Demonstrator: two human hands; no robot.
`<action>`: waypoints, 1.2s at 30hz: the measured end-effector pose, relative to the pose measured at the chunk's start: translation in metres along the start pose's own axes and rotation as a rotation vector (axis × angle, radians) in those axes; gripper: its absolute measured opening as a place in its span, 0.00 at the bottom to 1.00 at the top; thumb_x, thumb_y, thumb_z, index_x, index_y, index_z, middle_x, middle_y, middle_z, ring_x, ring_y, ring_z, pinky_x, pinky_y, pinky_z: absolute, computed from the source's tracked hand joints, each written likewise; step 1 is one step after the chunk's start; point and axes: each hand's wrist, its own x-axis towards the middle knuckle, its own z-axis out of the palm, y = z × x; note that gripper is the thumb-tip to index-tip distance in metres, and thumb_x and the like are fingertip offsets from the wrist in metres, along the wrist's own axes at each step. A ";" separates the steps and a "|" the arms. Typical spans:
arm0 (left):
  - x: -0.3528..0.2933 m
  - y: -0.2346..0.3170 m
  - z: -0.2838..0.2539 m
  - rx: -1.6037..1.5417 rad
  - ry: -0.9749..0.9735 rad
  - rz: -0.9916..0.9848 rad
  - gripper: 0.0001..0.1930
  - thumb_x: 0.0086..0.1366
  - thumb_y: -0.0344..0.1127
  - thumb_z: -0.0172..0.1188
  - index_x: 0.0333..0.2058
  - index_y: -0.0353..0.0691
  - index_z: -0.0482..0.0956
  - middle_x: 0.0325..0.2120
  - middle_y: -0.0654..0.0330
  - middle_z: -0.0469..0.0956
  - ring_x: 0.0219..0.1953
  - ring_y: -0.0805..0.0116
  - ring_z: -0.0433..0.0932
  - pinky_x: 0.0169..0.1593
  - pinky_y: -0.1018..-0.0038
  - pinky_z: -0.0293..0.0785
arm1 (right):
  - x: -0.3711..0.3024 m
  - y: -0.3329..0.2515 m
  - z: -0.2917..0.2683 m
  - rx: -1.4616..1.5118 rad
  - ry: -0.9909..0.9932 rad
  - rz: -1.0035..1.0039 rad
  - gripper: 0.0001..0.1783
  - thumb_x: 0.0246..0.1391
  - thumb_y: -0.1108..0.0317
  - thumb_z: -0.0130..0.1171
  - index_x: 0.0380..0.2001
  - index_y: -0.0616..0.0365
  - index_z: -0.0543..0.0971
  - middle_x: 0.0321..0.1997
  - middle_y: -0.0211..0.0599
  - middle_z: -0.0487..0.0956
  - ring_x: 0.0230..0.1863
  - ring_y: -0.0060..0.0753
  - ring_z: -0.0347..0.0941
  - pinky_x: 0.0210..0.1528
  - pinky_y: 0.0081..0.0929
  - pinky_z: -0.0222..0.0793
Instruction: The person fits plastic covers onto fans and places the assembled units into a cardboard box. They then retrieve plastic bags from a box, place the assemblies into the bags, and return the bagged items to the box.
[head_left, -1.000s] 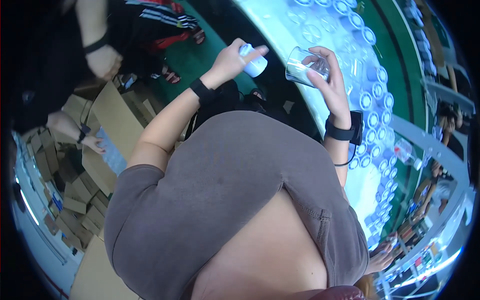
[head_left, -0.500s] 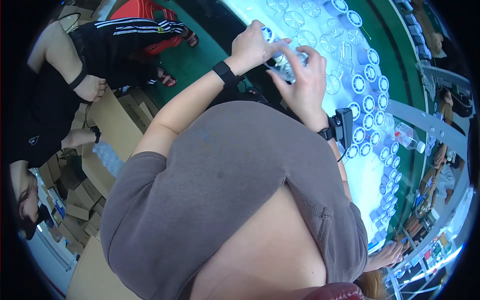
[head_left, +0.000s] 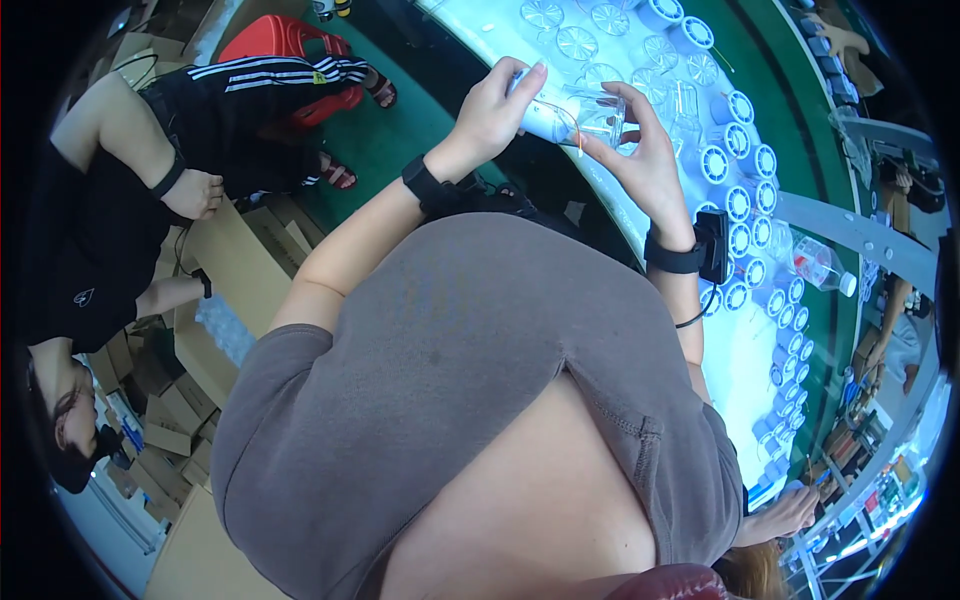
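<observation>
My left hand (head_left: 490, 112) is closed around a pale white-blue cylinder (head_left: 543, 118), held sideways above the near edge of the table. A clear plastic cup (head_left: 603, 113) is lined up with the cylinder's right end; I cannot tell whether the two are joined. My right hand (head_left: 648, 160) grips that cup, its thumb below and fingers along the far side. A thin orange wire (head_left: 577, 130) loops out between the two parts. Beyond my hands, several clear round spoked pieces (head_left: 577, 43) lie on the table.
White cylinders with slotted round ends (head_left: 714, 163) crowd the lit white tabletop (head_left: 725, 350) to the right. A clear bottle (head_left: 818, 264) lies by a metal bar (head_left: 850, 222). At left, a person in black (head_left: 110, 220) stands by cardboard boxes (head_left: 230, 245) and a red stool (head_left: 275, 42).
My hands have spread apart slightly. The cylinder has turned sideways, showing its length, with the clear cup at its right end. The orange wire has come into view. The person's hand at left shifted slightly.
</observation>
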 end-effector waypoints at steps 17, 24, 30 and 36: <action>-0.023 0.031 0.013 -0.475 -0.130 -0.029 0.19 0.62 0.48 0.38 0.36 0.35 0.64 0.25 0.58 0.71 0.25 0.75 0.73 0.21 0.83 0.69 | -0.029 -0.017 -0.013 0.475 -0.026 -0.040 0.34 0.36 0.69 0.62 0.50 0.55 0.62 0.46 0.41 0.66 0.46 0.34 0.65 0.41 0.23 0.64; -0.025 0.034 0.016 -0.430 -0.181 0.071 0.18 0.61 0.47 0.40 0.37 0.36 0.64 0.24 0.57 0.72 0.24 0.74 0.73 0.21 0.82 0.69 | -0.043 -0.028 -0.023 0.204 0.022 -0.038 0.34 0.36 0.72 0.61 0.50 0.58 0.61 0.46 0.40 0.66 0.46 0.32 0.64 0.46 0.25 0.62; -0.017 0.042 0.018 -0.108 -0.094 0.375 0.17 0.61 0.46 0.41 0.37 0.37 0.64 0.23 0.58 0.72 0.22 0.75 0.72 0.21 0.82 0.67 | -0.040 -0.021 -0.021 0.631 0.050 0.055 0.34 0.35 0.69 0.63 0.49 0.59 0.62 0.45 0.41 0.67 0.45 0.31 0.64 0.45 0.24 0.62; -0.027 0.053 0.017 -0.099 -0.233 0.187 0.18 0.64 0.45 0.34 0.37 0.37 0.65 0.28 0.59 0.70 0.29 0.76 0.69 0.33 0.81 0.65 | -0.045 -0.027 -0.017 0.171 0.082 -0.048 0.35 0.36 0.67 0.63 0.50 0.60 0.61 0.46 0.40 0.66 0.44 0.31 0.65 0.45 0.25 0.63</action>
